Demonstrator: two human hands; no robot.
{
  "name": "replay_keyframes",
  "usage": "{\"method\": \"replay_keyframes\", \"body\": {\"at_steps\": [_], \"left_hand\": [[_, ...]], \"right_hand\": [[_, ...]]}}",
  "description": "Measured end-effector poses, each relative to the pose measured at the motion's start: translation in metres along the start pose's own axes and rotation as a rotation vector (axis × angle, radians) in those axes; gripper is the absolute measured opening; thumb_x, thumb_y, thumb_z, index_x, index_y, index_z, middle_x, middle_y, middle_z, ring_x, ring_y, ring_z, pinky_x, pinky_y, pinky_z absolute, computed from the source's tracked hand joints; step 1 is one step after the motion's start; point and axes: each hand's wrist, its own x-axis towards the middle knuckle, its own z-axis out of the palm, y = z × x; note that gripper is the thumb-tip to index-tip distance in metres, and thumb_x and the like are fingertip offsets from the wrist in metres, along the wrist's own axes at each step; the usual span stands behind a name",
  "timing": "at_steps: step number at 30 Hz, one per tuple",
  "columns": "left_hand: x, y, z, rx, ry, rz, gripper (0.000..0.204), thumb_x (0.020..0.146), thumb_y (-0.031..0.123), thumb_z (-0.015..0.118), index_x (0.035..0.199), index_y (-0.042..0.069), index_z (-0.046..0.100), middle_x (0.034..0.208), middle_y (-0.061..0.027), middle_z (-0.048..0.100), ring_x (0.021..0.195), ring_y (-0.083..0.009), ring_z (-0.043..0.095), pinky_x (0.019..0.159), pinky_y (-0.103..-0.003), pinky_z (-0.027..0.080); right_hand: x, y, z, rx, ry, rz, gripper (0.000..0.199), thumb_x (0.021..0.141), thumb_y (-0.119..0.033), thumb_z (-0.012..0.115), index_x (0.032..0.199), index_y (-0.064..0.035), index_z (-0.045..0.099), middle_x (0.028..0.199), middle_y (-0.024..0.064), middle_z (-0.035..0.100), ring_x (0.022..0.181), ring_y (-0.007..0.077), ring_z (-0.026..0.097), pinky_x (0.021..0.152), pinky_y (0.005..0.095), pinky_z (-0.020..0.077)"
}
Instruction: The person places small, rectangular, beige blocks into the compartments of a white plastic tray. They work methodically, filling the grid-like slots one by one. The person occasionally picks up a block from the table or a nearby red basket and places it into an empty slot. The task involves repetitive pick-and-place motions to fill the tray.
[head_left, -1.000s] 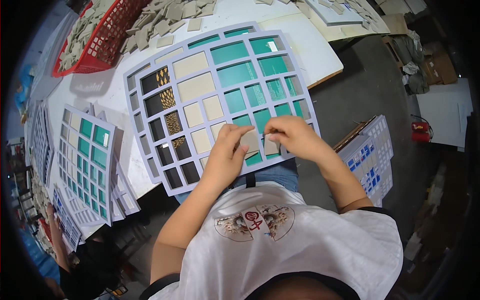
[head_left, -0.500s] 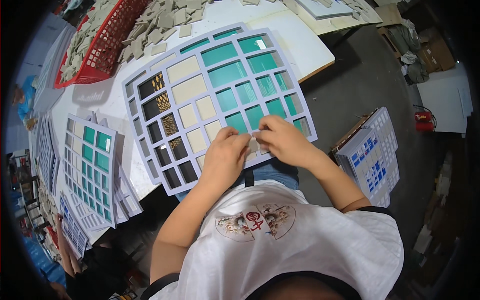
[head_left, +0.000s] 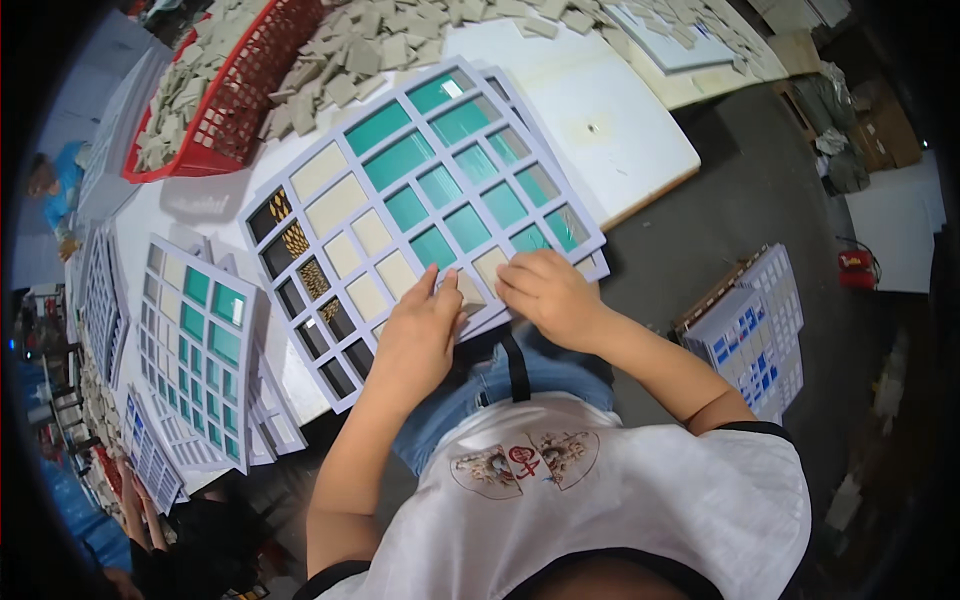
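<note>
A pale lavender grid frame [head_left: 405,178] lies before me, with green, beige and black-and-gold panels showing in its openings. Another similar frame [head_left: 602,262] peeks out beneath its right edge. On the near edge rests my left hand [head_left: 418,335], its index and middle fingers stretched over the bars. Close to those fingertips a small beige tile [head_left: 470,293] sits in a near opening, partly covered. My right hand [head_left: 548,298] is closed at that edge, fingers bunched beside the tile; whatever they pinch is hidden.
Loose beige tiles [head_left: 365,55] cover the back of the white table [head_left: 610,120]. A red basket [head_left: 225,115] full of tiles stands back left. More grid frames [head_left: 195,345] lean at left, and others [head_left: 750,340] are stacked low at right. Another person's forearm [head_left: 135,505] shows lower left.
The top frame has turned and slid left, uncovering the lower frame along its right side. My left fingers have straightened; both hands stay at the near edge. The view has shifted slightly.
</note>
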Motion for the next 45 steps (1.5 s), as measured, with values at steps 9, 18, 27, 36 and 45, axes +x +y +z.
{"method": "replay_keyframes", "body": {"at_steps": [9,18,27,36,45], "left_hand": [[-0.008,-0.017,0.002,0.025,0.024,0.104,0.046,0.073,-0.006,0.064,0.117,0.001,0.055,0.132,-0.0216,0.059,0.129,-0.0434,0.051,0.101,-0.048,0.047],[0.045,0.009,0.012,-0.487,0.367,-0.241,0.031,0.083,0.001,0.072,0.114,0.001,0.067,0.102,-0.0149,0.068,0.083,-0.0274,0.065,0.075,-0.034,0.052],[0.094,0.023,0.051,-0.347,0.372,-0.117,0.023,0.083,0.002,0.072,0.105,-0.001,0.065,0.095,-0.0148,0.063,0.079,-0.0315,0.063,0.070,-0.037,0.051],[0.068,0.038,0.051,0.030,0.202,0.034,0.059,0.075,0.012,0.079,0.128,-0.002,0.057,0.134,-0.0209,0.050,0.119,-0.0413,0.048,0.100,-0.048,0.041],[0.052,0.031,0.070,-0.172,0.340,0.007,0.072,0.072,0.010,0.081,0.136,0.000,0.048,0.140,-0.0220,0.047,0.127,-0.0438,0.045,0.107,-0.050,0.038]], "right_hand": [[0.225,0.137,0.004,0.255,-0.013,0.233,0.029,0.093,-0.024,0.062,0.117,-0.0080,0.067,0.105,0.0135,0.067,0.098,0.0318,0.063,0.088,0.0408,0.0504],[0.314,0.257,0.104,-0.207,0.198,0.371,0.025,0.079,-0.019,0.069,0.101,-0.0070,0.067,0.104,0.0198,0.067,0.108,0.0350,0.060,0.089,0.0439,0.0487],[0.260,0.273,0.040,0.192,0.610,0.462,0.011,0.077,-0.014,0.067,0.083,-0.0043,0.066,0.077,0.0154,0.063,0.071,0.0343,0.062,0.065,0.0452,0.0484],[0.159,0.271,-0.009,0.494,0.503,0.615,0.033,0.082,-0.010,0.071,0.114,-0.0066,0.068,0.080,0.0021,0.061,0.064,0.0103,0.056,0.055,0.0268,0.0462],[0.034,0.126,-0.066,1.064,-0.033,0.831,0.017,0.087,-0.007,0.069,0.103,-0.0027,0.065,0.075,-0.0002,0.061,0.057,0.0046,0.053,0.051,0.0205,0.0415]]}}
